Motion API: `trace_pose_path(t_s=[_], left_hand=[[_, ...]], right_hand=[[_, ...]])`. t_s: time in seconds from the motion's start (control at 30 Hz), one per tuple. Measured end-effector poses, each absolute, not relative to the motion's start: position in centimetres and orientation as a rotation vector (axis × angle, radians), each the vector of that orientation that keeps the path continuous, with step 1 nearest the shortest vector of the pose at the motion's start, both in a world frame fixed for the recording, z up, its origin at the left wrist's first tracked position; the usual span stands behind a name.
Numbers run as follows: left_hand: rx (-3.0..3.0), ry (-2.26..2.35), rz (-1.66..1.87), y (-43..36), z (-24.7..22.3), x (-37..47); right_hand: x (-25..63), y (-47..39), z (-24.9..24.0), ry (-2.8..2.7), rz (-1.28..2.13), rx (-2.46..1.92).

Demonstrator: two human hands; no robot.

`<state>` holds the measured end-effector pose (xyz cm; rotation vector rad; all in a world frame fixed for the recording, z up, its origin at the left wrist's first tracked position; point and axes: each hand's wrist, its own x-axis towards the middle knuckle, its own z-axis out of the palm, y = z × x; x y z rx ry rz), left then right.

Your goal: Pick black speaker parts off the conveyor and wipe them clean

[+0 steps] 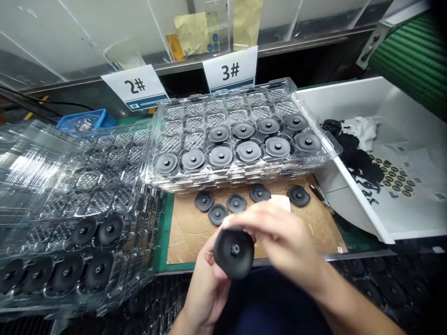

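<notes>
A black round part (234, 253), dished and with a small metal stud at its centre, is held up in front of me, its stud side facing me. My left hand (208, 291) is closed around its left and lower edge. My right hand (284, 235), slightly blurred, curls over the top, its fingertips at the upper rim; the thumb is mostly hidden. Behind my hands, several similar round parts (236, 203) lie loose on a cardboard sheet (185, 237). Partly under my right hand there is a white piece of paper (281, 202).
A stacked clear tray (206, 173) holds similar parts in its front pockets. More clear trays (136, 209) stand at left. On the right, a white bin (363, 204) contains black scraps and sticker sheets. A pen-like tool (321, 197) lies beside the cardboard. A blue basket (104, 118) sits behind.
</notes>
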<state>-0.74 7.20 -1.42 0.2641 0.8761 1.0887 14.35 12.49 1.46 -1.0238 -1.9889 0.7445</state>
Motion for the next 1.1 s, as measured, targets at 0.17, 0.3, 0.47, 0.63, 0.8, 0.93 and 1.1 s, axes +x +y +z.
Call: trace_pose_path(t_s=[0.17, 0.3, 0.47, 0.63, 0.8, 0.93, 1.1], left_hand=[[0.134, 0.820, 1.172, 7.8, -2.2, -1.4], [0.077, 0.782, 1.158, 7.8, -2.3, -1.6], [0.150, 0.775, 1.117, 7.8, -2.0, -0.8], [0.175, 0.857, 1.118, 7.5, -2.2, -0.7], [0.229, 0.938, 1.123, 7.7, -2.0, -0.8], [0.213, 0.898, 1.058, 7.9, -1.2, 0.0], [0.184, 0.789, 1.032, 7.9, -0.8, -0.2]], right_hand=[[16.7, 10.2, -6.3, -1.911, 1.026, -1.473], [16.9, 7.5, -9.1, -1.891, 1.118, -1.515], [16.2, 9.7, -3.3, -1.680, 1.015, -1.551], [13.1, 11.0, 2.7, -1.786, 0.885, -1.145], [12.4, 11.4, 2.9, -2.019, 1.182, -1.026], [12.7, 11.3, 2.7, -1.948, 0.837, -1.029], [15.7, 9.6, 3.3, -2.054, 1.104, -1.021]])
